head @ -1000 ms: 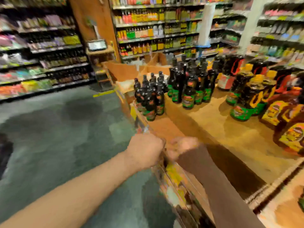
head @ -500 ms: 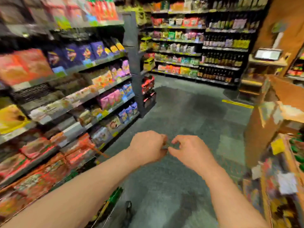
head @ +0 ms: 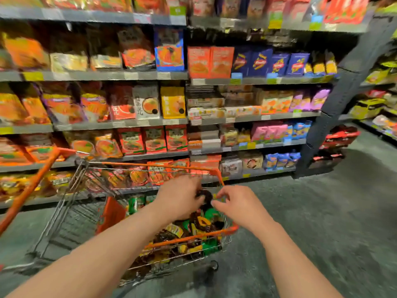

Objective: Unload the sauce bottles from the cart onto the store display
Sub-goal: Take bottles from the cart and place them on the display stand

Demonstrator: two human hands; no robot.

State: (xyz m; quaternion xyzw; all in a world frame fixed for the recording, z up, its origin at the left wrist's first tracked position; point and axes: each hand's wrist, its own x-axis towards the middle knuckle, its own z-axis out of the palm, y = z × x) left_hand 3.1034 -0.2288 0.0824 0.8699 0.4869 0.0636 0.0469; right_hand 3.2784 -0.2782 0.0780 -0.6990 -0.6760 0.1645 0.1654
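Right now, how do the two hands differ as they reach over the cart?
The left hand reaches further in, its fingers at a dark bottle top; whether it grips is blurred. The right hand hovers beside that top, fingers loosely curled, holding nothing. Both are over the cart of sauce bottles.

Bare wire-metal cart [head: 64,222] with glossy orange plastic rim, shiny dark bottles [head: 202,224], matt grey speckled floor [head: 333,211]
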